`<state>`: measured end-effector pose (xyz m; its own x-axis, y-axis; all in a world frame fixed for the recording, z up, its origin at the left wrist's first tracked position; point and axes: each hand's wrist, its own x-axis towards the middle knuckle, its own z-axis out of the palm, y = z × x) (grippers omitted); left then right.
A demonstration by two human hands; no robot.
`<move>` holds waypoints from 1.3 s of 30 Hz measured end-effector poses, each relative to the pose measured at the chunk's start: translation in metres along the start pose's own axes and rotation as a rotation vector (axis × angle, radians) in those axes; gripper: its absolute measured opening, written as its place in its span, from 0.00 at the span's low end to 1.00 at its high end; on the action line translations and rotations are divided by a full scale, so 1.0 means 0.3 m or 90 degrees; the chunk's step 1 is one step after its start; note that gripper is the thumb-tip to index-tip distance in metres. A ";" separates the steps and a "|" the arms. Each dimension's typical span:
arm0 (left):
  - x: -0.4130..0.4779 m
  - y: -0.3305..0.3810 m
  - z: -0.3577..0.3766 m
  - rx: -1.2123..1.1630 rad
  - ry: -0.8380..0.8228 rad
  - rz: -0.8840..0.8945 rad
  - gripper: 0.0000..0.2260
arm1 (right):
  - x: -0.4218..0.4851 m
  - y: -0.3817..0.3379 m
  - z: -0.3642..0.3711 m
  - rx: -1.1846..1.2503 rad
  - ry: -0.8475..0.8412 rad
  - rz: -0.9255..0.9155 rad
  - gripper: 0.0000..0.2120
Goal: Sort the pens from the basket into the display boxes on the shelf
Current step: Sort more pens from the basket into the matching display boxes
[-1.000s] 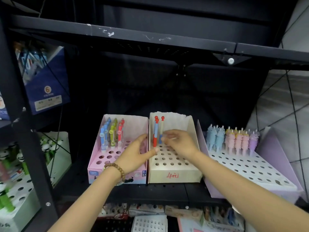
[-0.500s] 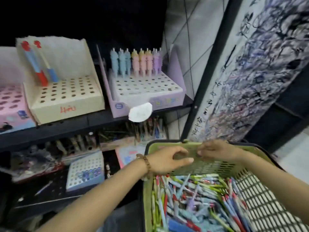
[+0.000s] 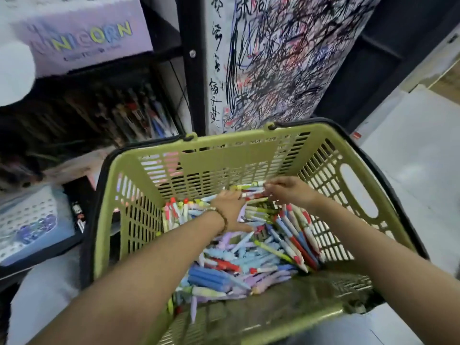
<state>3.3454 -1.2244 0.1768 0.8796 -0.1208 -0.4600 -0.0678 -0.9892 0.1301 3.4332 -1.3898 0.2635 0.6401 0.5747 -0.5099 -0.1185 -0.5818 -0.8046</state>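
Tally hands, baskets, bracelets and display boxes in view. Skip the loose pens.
Hands: 2, left hand and right hand
Basket: 1
Bracelet: 1
Display boxes: 2, lilac UNICORN box and blue holed box
Total: 6

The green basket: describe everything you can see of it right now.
The basket is olive-green plastic with slotted lattice walls, a solid panel in the far wall and an oval grip hole in the right wall. Black handles lie folded down round its rim. It sits upright beside the black shelf, holding a loose heap of pens. The left hand and right hand reach into the pens near the far wall; whether either grips one is unclear.
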 end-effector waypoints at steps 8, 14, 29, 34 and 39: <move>0.050 0.101 -0.035 0.003 -0.145 0.019 0.36 | 0.041 0.012 -0.027 0.089 0.002 0.048 0.16; 0.006 0.049 -0.027 -0.195 -0.244 -0.039 0.39 | 0.052 0.027 -0.039 0.098 -0.002 0.070 0.15; -0.309 -0.066 -0.289 -0.756 0.292 -0.065 0.17 | -0.096 -0.296 -0.061 0.273 0.057 -0.218 0.11; -0.423 -0.105 -0.388 -0.957 0.446 -0.147 0.22 | -0.184 -0.390 0.153 0.057 -0.125 -0.182 0.17; -0.493 -0.089 -0.391 -1.002 0.469 -0.141 0.24 | -0.260 -0.429 0.249 -0.049 -0.080 -0.241 0.19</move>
<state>3.2723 -1.1704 0.3443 0.8496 0.4942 -0.1844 0.1611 0.0898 0.9828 3.3417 -1.3168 0.3841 0.5289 0.8200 -0.2188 0.1683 -0.3541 -0.9199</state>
